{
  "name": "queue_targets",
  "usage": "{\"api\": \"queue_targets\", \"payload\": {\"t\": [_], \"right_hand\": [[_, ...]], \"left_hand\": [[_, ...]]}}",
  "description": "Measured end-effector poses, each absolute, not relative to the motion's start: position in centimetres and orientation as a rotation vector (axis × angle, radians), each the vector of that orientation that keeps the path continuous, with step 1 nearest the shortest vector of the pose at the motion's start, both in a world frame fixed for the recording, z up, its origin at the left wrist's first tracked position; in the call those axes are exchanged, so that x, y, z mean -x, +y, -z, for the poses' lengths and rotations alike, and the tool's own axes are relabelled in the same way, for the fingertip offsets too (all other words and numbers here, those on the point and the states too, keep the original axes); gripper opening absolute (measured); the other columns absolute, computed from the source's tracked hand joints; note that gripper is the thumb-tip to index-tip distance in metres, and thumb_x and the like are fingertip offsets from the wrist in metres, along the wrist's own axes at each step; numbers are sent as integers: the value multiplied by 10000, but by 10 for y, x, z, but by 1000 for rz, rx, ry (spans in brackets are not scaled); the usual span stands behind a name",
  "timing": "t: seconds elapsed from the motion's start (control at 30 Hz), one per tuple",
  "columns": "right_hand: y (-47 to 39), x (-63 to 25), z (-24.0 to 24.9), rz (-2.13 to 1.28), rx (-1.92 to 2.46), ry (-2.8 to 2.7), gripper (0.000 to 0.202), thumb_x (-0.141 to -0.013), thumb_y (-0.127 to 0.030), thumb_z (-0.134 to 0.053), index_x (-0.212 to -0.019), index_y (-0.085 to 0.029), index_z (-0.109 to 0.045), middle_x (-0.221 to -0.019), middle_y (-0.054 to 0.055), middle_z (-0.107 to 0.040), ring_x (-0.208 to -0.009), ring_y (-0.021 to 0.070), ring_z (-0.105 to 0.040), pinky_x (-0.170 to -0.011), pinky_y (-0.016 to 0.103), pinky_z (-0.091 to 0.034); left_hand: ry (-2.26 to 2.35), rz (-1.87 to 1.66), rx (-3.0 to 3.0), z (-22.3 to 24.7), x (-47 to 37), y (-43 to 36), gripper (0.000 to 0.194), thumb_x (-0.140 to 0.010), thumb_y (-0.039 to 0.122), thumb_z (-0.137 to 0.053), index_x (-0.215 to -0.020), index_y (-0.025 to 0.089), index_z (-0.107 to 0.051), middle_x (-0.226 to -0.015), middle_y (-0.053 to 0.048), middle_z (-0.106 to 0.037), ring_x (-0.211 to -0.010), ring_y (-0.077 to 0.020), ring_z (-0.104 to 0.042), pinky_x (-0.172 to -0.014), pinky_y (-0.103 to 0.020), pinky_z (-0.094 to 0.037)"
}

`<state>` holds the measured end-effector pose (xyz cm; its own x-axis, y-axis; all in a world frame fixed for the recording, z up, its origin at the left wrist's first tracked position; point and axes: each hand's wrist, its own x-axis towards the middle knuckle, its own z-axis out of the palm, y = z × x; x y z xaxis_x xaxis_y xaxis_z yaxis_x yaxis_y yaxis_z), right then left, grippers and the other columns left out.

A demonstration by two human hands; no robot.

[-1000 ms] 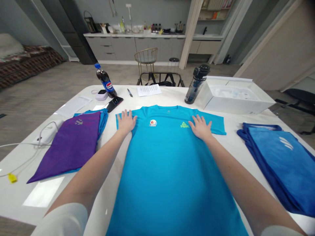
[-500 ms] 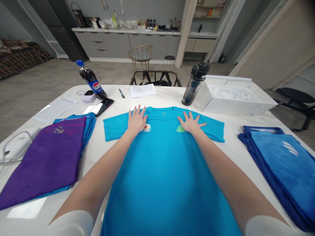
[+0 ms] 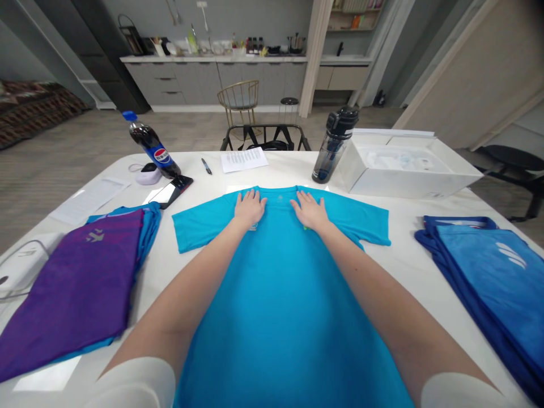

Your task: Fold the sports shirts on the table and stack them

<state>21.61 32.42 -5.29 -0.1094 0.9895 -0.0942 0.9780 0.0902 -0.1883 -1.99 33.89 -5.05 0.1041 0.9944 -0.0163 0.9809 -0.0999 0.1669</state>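
A bright blue short-sleeved T-shirt (image 3: 284,283) lies spread out, front up, on the white table (image 3: 395,277), its collar at the far end. My left hand (image 3: 250,208) rests flat on the shirt's left shoulder beside the collar, partly covering a small chest print. On the other side of the collar, my right hand (image 3: 310,209) lies flat on the cloth and hides most of a green print. Both hands have their fingers stretched out and hold nothing. The shirt's lower hem runs out of view at the bottom.
Folded purple and blue shirts (image 3: 97,277) lie at left, folded blue shirts (image 3: 493,283) at right. Beyond stand a cola bottle (image 3: 155,147), a dark water bottle (image 3: 334,147) and an open white box (image 3: 395,178). A phone (image 3: 176,190), pen (image 3: 206,166) and printed sheet (image 3: 244,160) lie nearby.
Both hands have slid inward towards the collar, and their fingers are less widely spread. The sleeves have shifted slightly, and a small fold shows under the right sleeve.
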Motion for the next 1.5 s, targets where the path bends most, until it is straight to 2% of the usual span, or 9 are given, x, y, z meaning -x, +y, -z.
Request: {"api": "queue_targets", "payload": {"t": [0.1, 0.23, 0.5, 0.73, 0.93, 1.17, 1.27, 1.37, 1.5], "right_hand": [[334, -202, 58, -377, 2140, -2224, 799, -999, -680, -38, -1661, -251, -165, -1726, 45, -96, -1572, 334, -78, -1189, 730, -8], [348, -201, 61, -337, 2202, -2179, 814, -973, -731, -73, -1663, -302, -131, -1731, 24, -63, -1574, 353, -33, -1176, 741, 40], [344, -199, 56, -218, 2177, -2158, 790, -989, -695, -14, -1667, -296, -83, -1731, 40, -78, -1571, 354, -35, -1176, 749, -10], [312, -256, 54, -341, 2219, -2020, 784, -981, -732, -39, -1648, -354, -201, -1718, 11, -156, -1563, 340, -152, -1200, 721, -84], [285, -345, 54, -361, 2402, -1887, 787, -981, -735, -89, -1630, -336, -283, -1717, 21, -164, -1565, 377, -121, -1198, 722, -68], [261, -364, 55, -256, 2435, -1780, 750, -1005, -691, -94, -1626, -322, -294, -1711, 49, -194, -1561, 349, -152, -1185, 736, -69], [253, -367, 55, -304, 2446, -1813, 737, -1010, -683, -107, -1625, -323, -297, -1713, 52, -191, -1556, 371, -146, -1177, 736, -101], [245, -376, 52, -246, 2441, -1865, 702, -1020, -663, -181, -1600, -304, -349, -1690, 92, -258, -1527, 383, -208, -1147, 730, -195], [247, -397, 39, -59, 2466, -1872, 535, -1049, -482, -318, -1439, -190, -540, -1492, 203, -501, -1342, 357, -455, -1055, 612, -385]], "left_hand": [[2059, -144, -2077, 58, -1, 346, 769, -1022, 541, -146, -1607, 65, -299, -1687, -151, -236, -1565, -312, -216, -1273, -510, -170], [2159, -232, -2001, 69, -9, 357, 831, -992, 619, -182, -1630, 89, -240, -1701, -136, -185, -1583, -307, -146, -1285, -521, -108], [2177, -347, -2129, 62, -8, 341, 836, -992, 655, -168, -1650, 140, -181, -1715, -117, -140, -1590, -297, -115, -1285, -543, -62], [2323, -179, -1857, 64, 78, 315, 784, -991, 656, -103, -1635, 240, -264, -1711, -87, -180, -1580, -325, -152, -1246, -660, -106], [2299, -98, -1929, 60, 139, 300, 743, -999, 656, -140, -1629, 286, -278, -1713, -72, -168, -1576, -347, -154, -1223, -697, -124], [2000, -32, -2217, 51, 72, 277, 760, -1002, 670, -152, -1631, 262, -277, -1714, -79, -157, -1583, -333, -128, -1239, -654, -118], [1995, 11, -2133, 55, 42, 271, 803, -996, 687, -186, -1638, 210, -251, -1708, -143, -146, -1578, -364, -132, -1224, -663, -154], [1977, -82, -2202, 54, 15, 279, 765, -1010, 651, -245, -1612, 184, -321, -1687, -176, -230, -1564, -369, -197, -1219, -651, -186], [1732, -321, -2355, 44, -38, 318, 544, -1015, 445, -437, -1467, 158, -531, -1521, -163, -527, -1396, -306, -499, -1153, -454, -394]]}}
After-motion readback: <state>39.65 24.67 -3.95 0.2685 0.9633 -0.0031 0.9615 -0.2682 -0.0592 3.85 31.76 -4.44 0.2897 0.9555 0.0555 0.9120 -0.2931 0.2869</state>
